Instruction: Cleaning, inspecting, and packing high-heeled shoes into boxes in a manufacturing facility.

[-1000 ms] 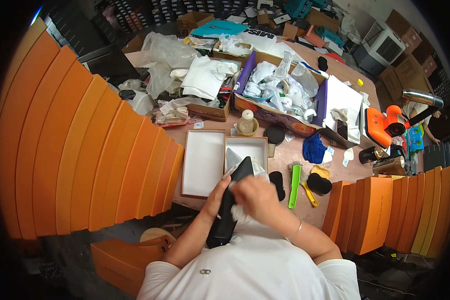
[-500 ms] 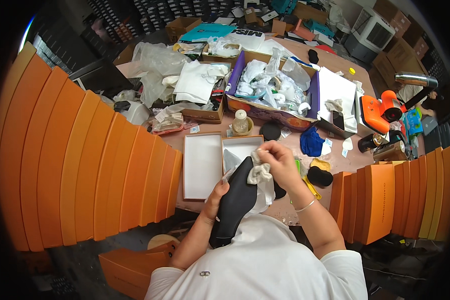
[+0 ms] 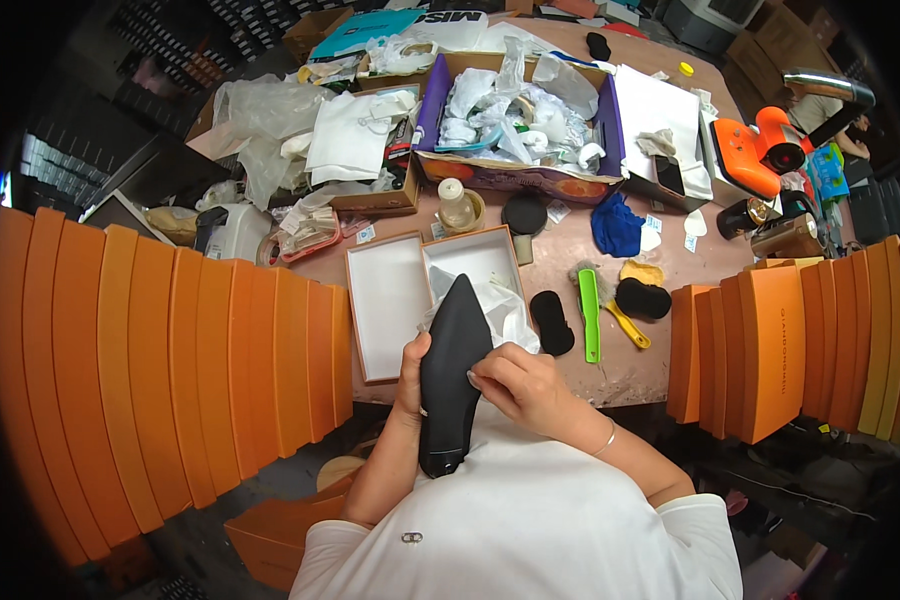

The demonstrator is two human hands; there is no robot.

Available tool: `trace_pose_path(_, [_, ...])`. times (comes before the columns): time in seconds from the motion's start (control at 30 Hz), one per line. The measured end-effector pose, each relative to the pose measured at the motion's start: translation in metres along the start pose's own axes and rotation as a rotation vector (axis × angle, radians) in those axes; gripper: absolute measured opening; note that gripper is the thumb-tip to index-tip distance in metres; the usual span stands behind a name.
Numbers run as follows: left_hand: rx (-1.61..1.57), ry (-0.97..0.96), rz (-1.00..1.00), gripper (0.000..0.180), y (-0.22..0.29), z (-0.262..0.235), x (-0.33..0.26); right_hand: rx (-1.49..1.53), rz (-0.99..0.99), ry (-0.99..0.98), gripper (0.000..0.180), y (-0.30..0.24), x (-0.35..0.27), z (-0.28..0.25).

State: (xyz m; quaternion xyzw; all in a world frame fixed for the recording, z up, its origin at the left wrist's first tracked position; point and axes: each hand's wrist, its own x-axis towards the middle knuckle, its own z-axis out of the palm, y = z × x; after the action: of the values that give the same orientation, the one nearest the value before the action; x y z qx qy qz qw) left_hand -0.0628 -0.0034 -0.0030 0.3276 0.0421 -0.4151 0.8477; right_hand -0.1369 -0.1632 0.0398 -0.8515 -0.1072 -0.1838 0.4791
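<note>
A black pointed-toe shoe (image 3: 454, 345) stands toe up in front of my chest. Wrapped round its left side, my left hand (image 3: 411, 375) grips it. My right hand (image 3: 518, 383) is at the shoe's right edge with its fingers pinched together; what they hold, if anything, is hidden. Just beyond the shoe lies an open shoe box (image 3: 472, 246) with white paper (image 3: 503, 307) in it. Its white-lined lid (image 3: 385, 310) lies to the left of it.
Right of the box are a black sponge (image 3: 551, 323), a green brush (image 3: 590, 315), a yellow brush (image 3: 627, 325) and a blue cloth (image 3: 619, 225). Farther back stand a bottle (image 3: 456, 205) and a purple carton (image 3: 610, 130) of crumpled paper. Orange boxes (image 3: 205, 370) (image 3: 765, 350) wall both sides.
My right hand has moved down along the shoe, and the cream cloth it held is out of sight. The shoe has turned more upright, and the whole view has shifted.
</note>
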Motion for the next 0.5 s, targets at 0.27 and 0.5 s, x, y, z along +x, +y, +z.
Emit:
trace_pose_path(0.27, [0.016,0.101,0.059,0.063,0.004,-0.001,-0.001,-0.06,0.107,0.109,0.015,0.03,0.013,-0.033])
trace_pose_path(0.5, [-0.014,0.065,0.026,0.063,0.001,-0.006,-0.002,-0.303,-0.013,0.043,0.013,0.052,0.017,-0.01])
